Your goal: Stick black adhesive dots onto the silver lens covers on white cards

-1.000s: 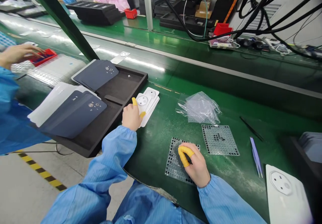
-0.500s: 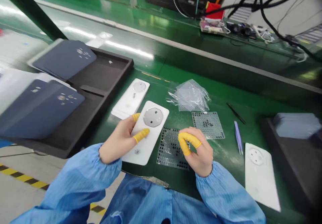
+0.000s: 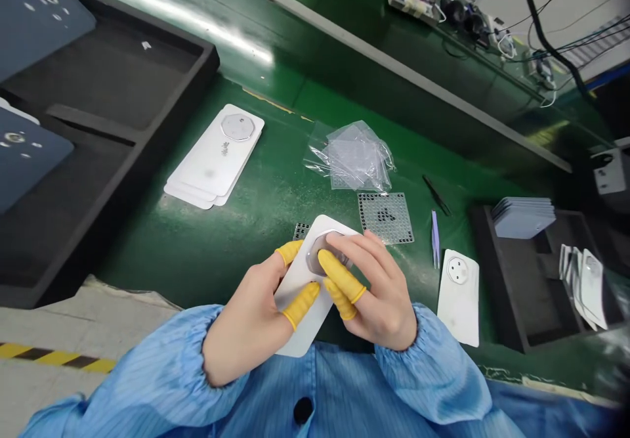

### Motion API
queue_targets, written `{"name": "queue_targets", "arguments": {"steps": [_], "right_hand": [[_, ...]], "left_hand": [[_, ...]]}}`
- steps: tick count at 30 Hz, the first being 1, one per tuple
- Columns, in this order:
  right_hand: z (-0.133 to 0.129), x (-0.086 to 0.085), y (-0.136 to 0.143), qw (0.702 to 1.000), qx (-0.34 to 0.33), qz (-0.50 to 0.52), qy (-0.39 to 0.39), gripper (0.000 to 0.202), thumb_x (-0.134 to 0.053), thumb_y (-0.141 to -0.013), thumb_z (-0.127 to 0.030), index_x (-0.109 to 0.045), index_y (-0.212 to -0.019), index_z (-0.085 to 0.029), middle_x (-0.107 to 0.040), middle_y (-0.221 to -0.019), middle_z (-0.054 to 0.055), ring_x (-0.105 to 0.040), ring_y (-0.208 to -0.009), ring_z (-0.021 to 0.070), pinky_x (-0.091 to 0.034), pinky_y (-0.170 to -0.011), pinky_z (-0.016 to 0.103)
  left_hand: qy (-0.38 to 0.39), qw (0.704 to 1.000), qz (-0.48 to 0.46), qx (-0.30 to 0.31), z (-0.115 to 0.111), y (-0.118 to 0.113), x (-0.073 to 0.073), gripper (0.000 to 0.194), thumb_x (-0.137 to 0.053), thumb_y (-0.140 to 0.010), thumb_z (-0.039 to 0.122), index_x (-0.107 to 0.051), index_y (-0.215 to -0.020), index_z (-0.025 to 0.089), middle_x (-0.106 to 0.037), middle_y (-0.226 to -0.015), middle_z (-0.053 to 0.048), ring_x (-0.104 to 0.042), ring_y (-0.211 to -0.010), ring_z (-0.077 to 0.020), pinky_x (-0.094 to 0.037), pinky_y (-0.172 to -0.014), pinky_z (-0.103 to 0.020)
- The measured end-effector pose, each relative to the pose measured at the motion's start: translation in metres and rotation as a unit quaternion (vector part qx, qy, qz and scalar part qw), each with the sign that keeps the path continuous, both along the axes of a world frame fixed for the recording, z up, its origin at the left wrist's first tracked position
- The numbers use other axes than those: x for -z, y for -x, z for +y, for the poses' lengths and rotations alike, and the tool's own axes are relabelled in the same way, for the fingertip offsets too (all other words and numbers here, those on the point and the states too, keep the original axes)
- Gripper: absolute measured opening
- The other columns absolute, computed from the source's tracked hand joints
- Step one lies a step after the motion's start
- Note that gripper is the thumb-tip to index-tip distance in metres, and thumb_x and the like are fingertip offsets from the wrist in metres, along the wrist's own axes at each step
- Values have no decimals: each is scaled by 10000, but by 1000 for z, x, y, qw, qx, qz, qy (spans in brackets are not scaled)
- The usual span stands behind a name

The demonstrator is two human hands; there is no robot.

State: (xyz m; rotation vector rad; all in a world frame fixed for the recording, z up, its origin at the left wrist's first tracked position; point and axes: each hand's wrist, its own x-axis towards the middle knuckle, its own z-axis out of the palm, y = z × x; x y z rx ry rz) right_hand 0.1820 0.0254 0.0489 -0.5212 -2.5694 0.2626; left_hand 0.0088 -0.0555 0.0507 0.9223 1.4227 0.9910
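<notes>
A white phone back cover point(image 3: 315, 316) is tilted in my left hand point(image 3: 251, 320), its thumb on the front face and a finger behind the far edge. Yellow finger cots cover several fingertips. My right hand point(image 3: 384, 300) is closed, with its index fingertip against the round grey camera plate point(image 3: 314, 254) on the cover. Anything between the right fingertips is hidden. Behind the cover peeks a corner of a sheet with black dots point(image 3: 300, 230); a second clear sheet with small black dots point(image 3: 386, 218) lies just beyond my right hand.
Stacked white covers point(image 3: 211, 169) lie to the left, beside a black tray point(image 3: 162, 119) with dark blue covers point(image 3: 39, 24). Clear plastic film point(image 3: 357, 155), black tweezers point(image 3: 437, 195), purple tweezers point(image 3: 436, 240) and another white cover point(image 3: 459, 300) lie beyond and right. A second black tray point(image 3: 536, 280) stands at right.
My right hand has moved left from over the dotted sheet onto the cover's camera plate. The cover has come nearer my body in my left hand. The camera view has shifted, showing more of the right tray.
</notes>
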Motion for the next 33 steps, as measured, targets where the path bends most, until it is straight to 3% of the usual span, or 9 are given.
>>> {"name": "queue_targets", "arguments": {"steps": [6, 14, 17, 21, 25, 27, 30, 33], "right_hand": [[-6, 7, 1, 1000, -7, 26, 9, 353, -519, -853, -156, -564, -1202, -133, -520, -1340, 184, -496, -1247, 309, -522, -948, 524], [-6, 7, 11, 999, -5, 31, 8, 321, -515, -860, -125, -559, -1174, -78, -549, -1270, 227, -519, -1212, 317, -567, -891, 503], [-5, 5, 13, 1000, -7, 27, 4, 318, -511, -863, -116, -548, -1172, -49, -562, -1226, 248, -529, -1193, 318, -571, -881, 488], [-8, 3, 14, 1000, -9, 10, 16, 359, -487, -860, -105, -520, -1217, -89, -535, -1280, 228, -510, -1220, 306, -563, -898, 488], [-13, 6, 15, 999, -3, 5, 41, 417, -464, -832, -62, -502, -1248, -65, -500, -1326, 238, -451, -1282, 317, -538, -938, 504], [-14, 9, 14, 997, -16, 5, 74, 435, -455, -824, -48, -497, -1257, -56, -496, -1329, 240, -442, -1289, 320, -521, -953, 515], [-9, 12, 13, 987, -20, 40, 157, 389, -439, -874, -111, -524, -1253, -104, -514, -1313, 201, -495, -1239, 295, -505, -957, 520], [-4, 9, 12, 964, -2, 116, 238, 340, -400, -933, -195, -568, -1228, -179, -578, -1240, 137, -563, -1144, 253, -513, -923, 501]], "left_hand": [[-8, 999, 33, -9, -3, -2, -3, 346, -627, -789, 289, -607, -1128, 225, -740, -874, -46, -708, -711, -232, -570, -616, -304], [-22, 992, 127, 6, -4, -3, 2, 233, -573, -793, 255, -620, -1021, 234, -737, -964, -39, -713, -823, -249, -566, -646, -297], [-4, 988, 152, 17, -6, -2, 2, 226, -567, -789, 284, -634, -997, 227, -737, -880, -48, -709, -772, -263, -554, -609, -309], [-11, 985, 170, 17, -8, -2, -1, 193, -579, -777, 308, -646, -944, 236, -717, -765, -43, -687, -660, -247, -518, -540, -296], [-23, 983, 181, 19, -11, -1, 2, 39, -590, -750, 275, -603, -761, 240, -682, -682, -29, -649, -575, -222, -476, -486, -282], [-26, 982, 187, 21, -11, 0, 6, 81, -597, -728, 255, -539, -674, 239, -654, -624, -19, -624, -528, -213, -454, -454, -281], [-26, 990, 132, 28, -9, 1, 10, 67, -586, -759, 251, -579, -820, 223, -701, -763, -37, -668, -642, -226, -510, -539, -293], [-5, 1000, 17, 26, -6, 2, 8, 311, -578, -825, 279, -549, -1127, 214, -707, -1009, -62, -689, -823, -229, -553, -704, -321]]}}
